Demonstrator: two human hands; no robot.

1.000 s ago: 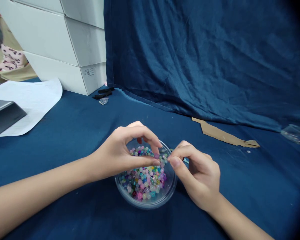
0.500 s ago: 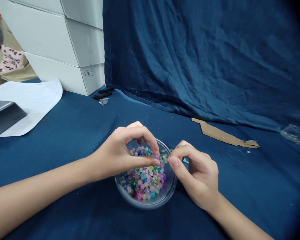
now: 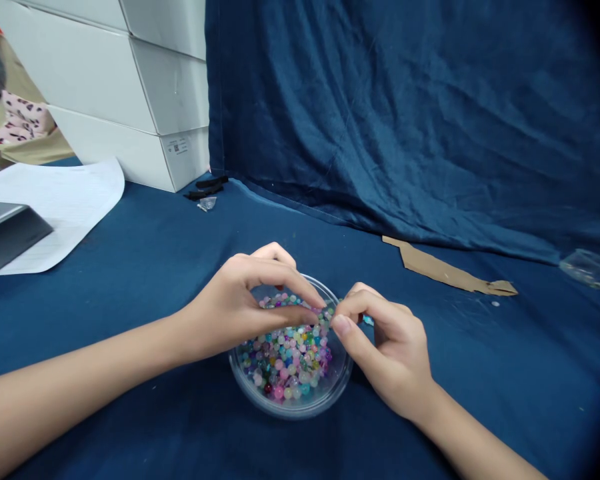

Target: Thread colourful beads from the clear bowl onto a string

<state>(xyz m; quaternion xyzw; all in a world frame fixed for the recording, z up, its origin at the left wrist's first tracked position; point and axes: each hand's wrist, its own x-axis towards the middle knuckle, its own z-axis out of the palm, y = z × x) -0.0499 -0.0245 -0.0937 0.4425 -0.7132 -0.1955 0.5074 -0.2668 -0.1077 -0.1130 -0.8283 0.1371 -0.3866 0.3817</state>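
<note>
The left hand (image 3: 243,303) has a pink bead (image 3: 317,310) pinched between thumb and forefinger; the right hand (image 3: 393,343) faces it, thumb and forefinger pressed together, on what I cannot tell. Both grips sit over or beside the clear bowl (image 3: 296,411), probably so a dropped bead lands among the loose beads (image 3: 290,363). The bowl stands well forward of the worktop's (image 3: 155,300) back edge, likely for easy reach.

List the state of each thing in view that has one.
Plastic bowl: open, upright, partly filled
Beads: loose in bowl
Left hand: pinching pink bead, mostly hidden
Right hand: pinched shut, contents unclear
White boxes: stacked
Paper sheet: spread out, partly covered
Cardboard strip: lying flat
Blue curtain: hanging, creased
</note>
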